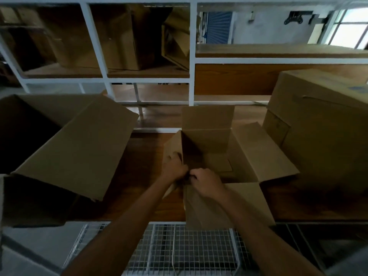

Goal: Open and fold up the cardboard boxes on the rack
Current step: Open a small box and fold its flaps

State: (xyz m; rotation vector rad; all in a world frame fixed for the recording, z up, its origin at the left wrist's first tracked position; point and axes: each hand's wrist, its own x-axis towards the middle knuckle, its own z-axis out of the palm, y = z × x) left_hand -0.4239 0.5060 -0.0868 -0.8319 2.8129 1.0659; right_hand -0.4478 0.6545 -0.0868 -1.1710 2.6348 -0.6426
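Observation:
A small brown cardboard box stands open on the wooden rack shelf in the middle, its four top flaps spread outward. My left hand grips the box's near left corner where the left flap meets the wall. My right hand curls over the top edge of the near flap right beside it. The two hands touch at that corner. The near flap hangs down over the shelf's front edge.
A large open box lies tilted on the shelf at the left. A big closed box stands at the right. Behind, white rack frames hold more cardboard boxes. A wire mesh shelf lies below.

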